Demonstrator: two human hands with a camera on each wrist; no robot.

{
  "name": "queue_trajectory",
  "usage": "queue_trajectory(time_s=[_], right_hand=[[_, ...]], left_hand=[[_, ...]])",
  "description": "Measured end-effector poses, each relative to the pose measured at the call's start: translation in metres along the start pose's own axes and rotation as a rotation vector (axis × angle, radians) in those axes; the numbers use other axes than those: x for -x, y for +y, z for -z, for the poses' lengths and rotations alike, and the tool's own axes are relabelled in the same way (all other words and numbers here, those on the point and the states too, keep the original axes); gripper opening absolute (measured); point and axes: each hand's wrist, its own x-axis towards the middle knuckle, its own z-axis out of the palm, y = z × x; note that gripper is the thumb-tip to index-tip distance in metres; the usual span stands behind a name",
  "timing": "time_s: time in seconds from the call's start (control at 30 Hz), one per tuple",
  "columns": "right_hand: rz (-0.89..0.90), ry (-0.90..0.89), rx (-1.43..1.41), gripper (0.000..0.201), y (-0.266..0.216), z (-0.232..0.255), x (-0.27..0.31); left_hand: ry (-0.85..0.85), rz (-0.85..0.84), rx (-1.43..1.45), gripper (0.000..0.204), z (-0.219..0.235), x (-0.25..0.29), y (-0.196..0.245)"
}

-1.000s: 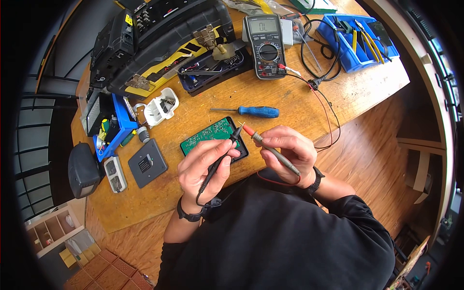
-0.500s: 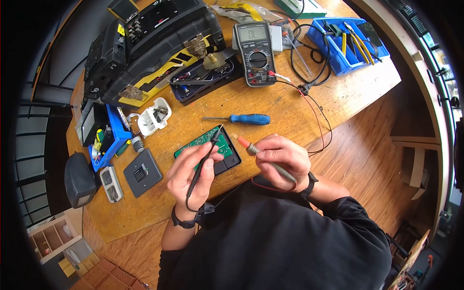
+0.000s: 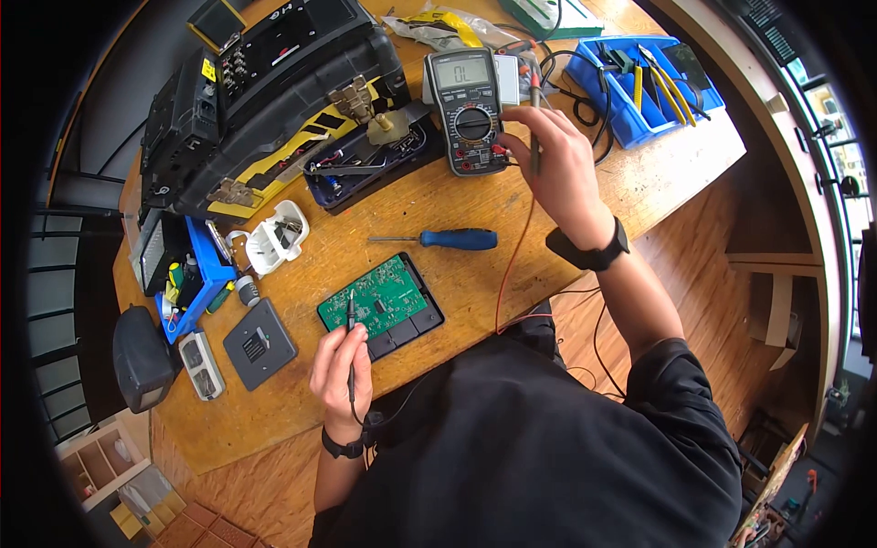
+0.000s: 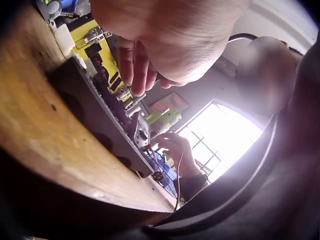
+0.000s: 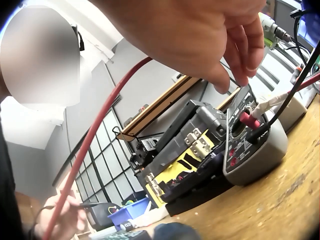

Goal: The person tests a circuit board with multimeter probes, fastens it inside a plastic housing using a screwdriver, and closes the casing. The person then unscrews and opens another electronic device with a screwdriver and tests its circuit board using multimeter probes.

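In the head view my left hand [image 3: 340, 373] pinches a black test probe [image 3: 351, 315], its tip over the green circuit board [image 3: 391, 290] in a dark housing. My right hand [image 3: 568, 178] has reached the multimeter [image 3: 457, 97], with thumb and index finger at its right edge beside the dial [image 3: 474, 124]. A red-tipped grey test probe [image 3: 535, 102] stands up along that hand, held in its fingers. The meter's display [image 3: 460, 73] reads OL. In the right wrist view the fingertips hang close over the upper part of the multimeter [image 5: 256, 155].
A blue screwdriver [image 3: 459, 239] lies between board and meter. Behind stand a black and yellow case [image 3: 274, 137] and a dark parts tray [image 3: 402, 146]. At the right is a blue bin [image 3: 630, 119] with pliers; at the left, a dark cover plate [image 3: 260, 345] and a white container [image 3: 277, 239].
The right hand has moved with the red probe from near the left hand up to the multimeter. The left hand has lowered the black probe over the board.
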Motion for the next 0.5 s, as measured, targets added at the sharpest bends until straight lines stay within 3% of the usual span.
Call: queue_trajectory(time_s=[0.2,0.5], right_hand=[[0.173,-0.015,0.061,0.024,-0.005,-0.033,-0.022],[0.185,-0.040,0.052,0.019,0.008,-0.051,-0.022]], left_hand=[[0.062,0.062,-0.038,0.021,-0.002,0.018,-0.007],[0.109,0.067,-0.002,0.021,-0.009,0.029,-0.019]])
